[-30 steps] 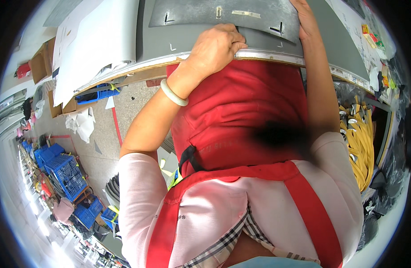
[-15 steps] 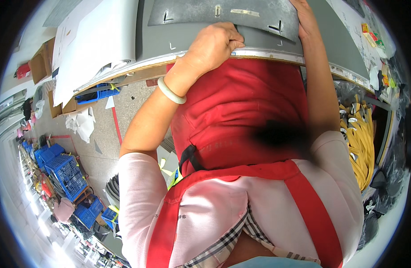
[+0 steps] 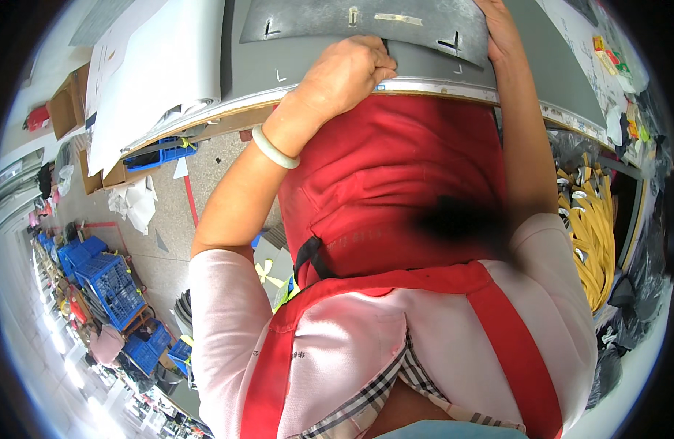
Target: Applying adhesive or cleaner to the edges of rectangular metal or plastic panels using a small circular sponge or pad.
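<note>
Left hand [image 3: 344, 77] shifted slightly left, right hand [image 3: 499, 33] at grey template's [image 3: 417, 40] edge, can't tell either grip, blue crates [image 3: 109, 287], contents unclear, white roll [image 3: 161, 58] on tabletop [image 3: 443, 87]

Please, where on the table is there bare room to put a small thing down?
The wider bare patch is grey sheet between the right forearm and the white surface at right. A smaller one lies between the white roll and the left hand. It is crowded where the dark plate lies, and by the packets at far right.
</note>
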The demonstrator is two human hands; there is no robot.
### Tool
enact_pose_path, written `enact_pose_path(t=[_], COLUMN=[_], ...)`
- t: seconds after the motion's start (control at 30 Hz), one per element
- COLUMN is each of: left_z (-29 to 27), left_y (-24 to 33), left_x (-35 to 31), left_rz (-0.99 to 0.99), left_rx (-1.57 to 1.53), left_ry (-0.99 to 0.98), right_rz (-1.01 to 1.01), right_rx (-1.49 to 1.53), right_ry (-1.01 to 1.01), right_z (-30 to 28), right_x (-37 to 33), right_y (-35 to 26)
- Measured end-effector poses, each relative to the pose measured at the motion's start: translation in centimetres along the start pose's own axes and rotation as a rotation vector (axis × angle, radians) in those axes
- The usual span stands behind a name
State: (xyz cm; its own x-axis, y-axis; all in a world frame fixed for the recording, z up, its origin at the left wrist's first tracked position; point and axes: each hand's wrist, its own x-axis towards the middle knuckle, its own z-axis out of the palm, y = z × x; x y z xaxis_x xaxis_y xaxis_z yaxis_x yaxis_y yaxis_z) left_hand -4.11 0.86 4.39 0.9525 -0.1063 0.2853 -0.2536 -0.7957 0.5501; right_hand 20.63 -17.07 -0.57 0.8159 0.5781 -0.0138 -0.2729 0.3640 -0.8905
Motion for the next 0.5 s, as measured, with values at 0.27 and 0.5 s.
enact_pose_path(t=[0.27, 0.5], left_z=[0.7, 0.2], left_y=[0.7, 0.8], left_x=[0.2, -0.1], left_rz=[0.082, 0.081], left_rx=[0.156, 0.179], left_ry=[-0.040, -0.058], right_rz=[0.190, 0.009], right_rx=[0.763, 0.004], right_ry=[-0.489, -0.005], right_z=[-2.9, -0.8], right_x=[1.4, 0.6], right_y=[1.2, 0.6])
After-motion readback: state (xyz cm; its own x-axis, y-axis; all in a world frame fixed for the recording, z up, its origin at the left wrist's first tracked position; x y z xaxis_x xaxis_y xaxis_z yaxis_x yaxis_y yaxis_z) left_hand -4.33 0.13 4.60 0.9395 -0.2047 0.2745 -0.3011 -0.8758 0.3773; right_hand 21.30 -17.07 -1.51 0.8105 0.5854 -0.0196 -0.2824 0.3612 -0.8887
